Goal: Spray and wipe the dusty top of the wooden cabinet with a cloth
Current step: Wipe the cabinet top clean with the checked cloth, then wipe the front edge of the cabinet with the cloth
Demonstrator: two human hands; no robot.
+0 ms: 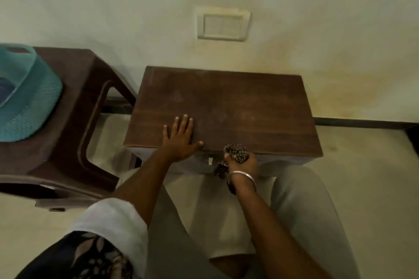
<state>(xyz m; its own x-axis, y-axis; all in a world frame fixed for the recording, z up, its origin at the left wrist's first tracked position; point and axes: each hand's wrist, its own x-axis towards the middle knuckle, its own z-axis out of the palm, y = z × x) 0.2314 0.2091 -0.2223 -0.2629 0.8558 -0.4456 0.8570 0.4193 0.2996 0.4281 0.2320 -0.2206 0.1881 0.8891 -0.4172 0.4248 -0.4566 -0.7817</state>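
Now my right hand (242,161) is balled round the cloth (235,153) at the cabinet's (226,102) near edge; it looks soft, light, best kept bunched. Left hand (181,138) lies flat, fingers spread, on top.

The cabinet top (226,102) is matt brown wood, its grain dulled by pale, dusty smears. The cloth (237,153) is speckled, coarse-looking fabric. The bangle (242,174) is shiny metal. The brown stool (90,88) is smooth, faintly glossy plastic, and the teal basket (29,102) is weave-textured plastic.

Teal basket (27,97) cut by left edge, cloth (236,153) partly hidden
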